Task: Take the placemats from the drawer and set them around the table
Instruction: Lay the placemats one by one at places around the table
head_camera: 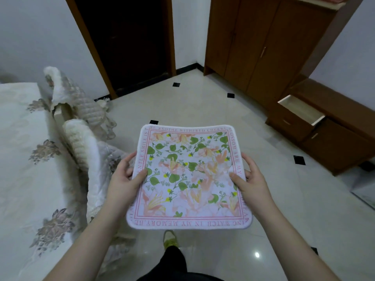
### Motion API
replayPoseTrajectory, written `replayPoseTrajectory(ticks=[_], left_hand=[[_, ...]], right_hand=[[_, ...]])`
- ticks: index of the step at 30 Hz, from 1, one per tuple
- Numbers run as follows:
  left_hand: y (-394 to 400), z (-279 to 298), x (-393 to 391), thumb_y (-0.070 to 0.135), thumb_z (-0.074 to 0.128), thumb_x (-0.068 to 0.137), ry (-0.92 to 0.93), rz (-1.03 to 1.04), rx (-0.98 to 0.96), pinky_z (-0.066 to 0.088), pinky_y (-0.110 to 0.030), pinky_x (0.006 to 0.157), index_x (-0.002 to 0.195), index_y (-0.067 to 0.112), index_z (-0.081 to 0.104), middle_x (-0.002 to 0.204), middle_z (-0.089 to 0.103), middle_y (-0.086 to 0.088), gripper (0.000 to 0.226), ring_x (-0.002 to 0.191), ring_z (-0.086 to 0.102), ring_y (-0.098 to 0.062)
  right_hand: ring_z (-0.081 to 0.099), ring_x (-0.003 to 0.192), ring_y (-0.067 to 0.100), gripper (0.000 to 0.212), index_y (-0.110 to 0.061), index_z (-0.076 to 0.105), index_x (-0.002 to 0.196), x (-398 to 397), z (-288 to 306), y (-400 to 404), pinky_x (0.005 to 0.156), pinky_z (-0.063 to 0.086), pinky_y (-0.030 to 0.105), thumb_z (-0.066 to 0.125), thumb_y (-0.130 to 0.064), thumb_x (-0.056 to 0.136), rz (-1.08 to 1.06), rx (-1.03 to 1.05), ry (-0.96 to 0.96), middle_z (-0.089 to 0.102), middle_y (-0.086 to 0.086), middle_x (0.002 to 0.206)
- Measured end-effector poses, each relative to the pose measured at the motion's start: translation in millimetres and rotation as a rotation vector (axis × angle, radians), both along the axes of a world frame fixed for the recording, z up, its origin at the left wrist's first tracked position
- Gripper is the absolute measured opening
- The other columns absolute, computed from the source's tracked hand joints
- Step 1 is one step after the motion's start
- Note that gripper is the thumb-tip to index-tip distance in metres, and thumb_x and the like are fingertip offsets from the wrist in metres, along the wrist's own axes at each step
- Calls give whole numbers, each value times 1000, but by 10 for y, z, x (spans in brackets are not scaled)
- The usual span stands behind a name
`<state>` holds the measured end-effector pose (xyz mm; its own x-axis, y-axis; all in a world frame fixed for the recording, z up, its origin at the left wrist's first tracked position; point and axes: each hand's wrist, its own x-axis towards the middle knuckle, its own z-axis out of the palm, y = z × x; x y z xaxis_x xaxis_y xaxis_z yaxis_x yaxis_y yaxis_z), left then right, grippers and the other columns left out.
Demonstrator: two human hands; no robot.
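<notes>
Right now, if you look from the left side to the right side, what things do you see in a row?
Table with flowered cloth → covered chairs → left hand → placemat → right hand → open drawer.

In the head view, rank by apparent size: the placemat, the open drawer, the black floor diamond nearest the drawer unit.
1. Placemat, largest, though nearness to the camera inflates it.
2. Open drawer.
3. Black floor diamond, smallest.
</notes>
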<state>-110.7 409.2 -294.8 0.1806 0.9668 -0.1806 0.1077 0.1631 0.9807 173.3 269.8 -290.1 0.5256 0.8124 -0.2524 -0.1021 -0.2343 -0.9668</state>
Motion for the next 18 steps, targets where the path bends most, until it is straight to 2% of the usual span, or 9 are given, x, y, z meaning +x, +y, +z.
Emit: replayPoseTrajectory(ticks=[3,6,9,11,14,18], left_hand=[[326,-77,-32,-1,64,93,-34,-1,-30,61,-32,58,138,25,50,92,78,-3,54,73,74,-18],[703,-152,-82,3,64,93,-38,7,-69,62,-43,64,136,32,49,97,77,-10,54,77,75,-29],[1037,-129,-125,7,66,93,-36,25,-83,61,-53,70,128,41,50,94,77,-13,51,81,73,-40],[1259,-123,-174,7,65,93,-45,43,-79,61,-52,70,128,41,51,93,77,-13,51,82,74,-39],[1524,-125,-199,5,65,93,-66,67,-75,61,-47,71,140,31,46,98,77,-9,56,84,75,-34],[1760,-144,-191,6,66,93,-74,129,-60,62,-40,70,142,31,45,100,77,-6,58,86,75,-27]], right_hand=[[75,86,30,62,-34,43,141,9,-16,378,72,61,48,63,0,92,30,-4,-1,76,6,101],[74,86,32,59,-43,48,129,-6,-38,810,72,61,50,63,1,92,54,-11,-22,76,8,101],[75,84,32,59,-41,47,132,-28,-36,1247,73,60,53,64,-1,92,76,-27,-35,76,5,99],[75,83,31,60,-38,45,137,-49,-27,1524,74,60,56,64,-3,92,93,-46,-50,77,4,99],[75,84,29,65,-37,40,143,-46,-39,1877,77,59,57,65,-4,92,118,-52,-82,77,3,99],[75,83,32,63,-40,43,139,-3,-10,2283,76,58,59,64,-4,93,168,-52,-80,76,5,100]])
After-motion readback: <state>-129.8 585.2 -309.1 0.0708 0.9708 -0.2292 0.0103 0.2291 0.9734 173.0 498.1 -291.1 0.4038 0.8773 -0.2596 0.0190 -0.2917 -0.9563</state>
